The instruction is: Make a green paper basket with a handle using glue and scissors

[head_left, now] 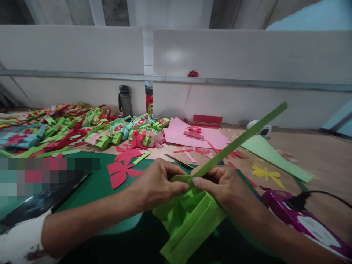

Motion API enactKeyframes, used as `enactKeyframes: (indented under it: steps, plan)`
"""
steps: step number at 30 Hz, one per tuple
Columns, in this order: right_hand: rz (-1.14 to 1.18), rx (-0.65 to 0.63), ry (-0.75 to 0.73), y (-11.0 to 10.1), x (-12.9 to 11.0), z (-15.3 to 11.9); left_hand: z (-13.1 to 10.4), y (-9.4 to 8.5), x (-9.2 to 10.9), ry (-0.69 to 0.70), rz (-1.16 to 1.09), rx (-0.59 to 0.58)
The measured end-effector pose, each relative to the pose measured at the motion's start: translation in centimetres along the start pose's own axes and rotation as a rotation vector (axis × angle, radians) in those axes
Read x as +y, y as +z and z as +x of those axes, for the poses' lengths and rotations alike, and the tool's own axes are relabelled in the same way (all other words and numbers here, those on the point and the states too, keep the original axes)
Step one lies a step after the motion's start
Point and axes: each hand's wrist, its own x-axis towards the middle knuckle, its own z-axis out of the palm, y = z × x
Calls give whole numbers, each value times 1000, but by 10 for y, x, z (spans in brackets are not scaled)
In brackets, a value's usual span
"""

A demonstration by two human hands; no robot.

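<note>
One light-green paper bag [192,227] hung tilted in front of the person, over a green mat [90,190], its upper edge between both hands. The left hand [162,179] pinched that edge between thumb and fingers. The right hand [220,183] gripped the lower end of a long green strip [242,139] against the same edge, thumb on the near side; the strip rose away to the upper right.

Just beyond the hands lay a slim dark tool [178,161], too blurred to identify. Red paper flowers [119,174] were near the left hand, and pink sheets [178,134] lay farther ahead among red scraps. To the right were a pale-green sheet [277,157], a yellow cutout [266,174] and a purple power strip [305,220] with a black plug [298,201] in it. Small decorated bags [99,137] were heaped to the left, a gray bottle [125,101] standing behind them near the white panels [82,51].
</note>
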Motion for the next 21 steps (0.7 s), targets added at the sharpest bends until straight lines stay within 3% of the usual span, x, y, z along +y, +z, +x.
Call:
enactKeyframes:
  steps: [8,14,21]
  plan:
    - [-12,64,-41,1,-4,-4,2,-4,7,32,48,-53]
    - [24,17,-45,3,-4,-6,9,3,6,10,63,78]
    - [-148,47,-88,4,-5,-6,6,7,6,16,34,84]
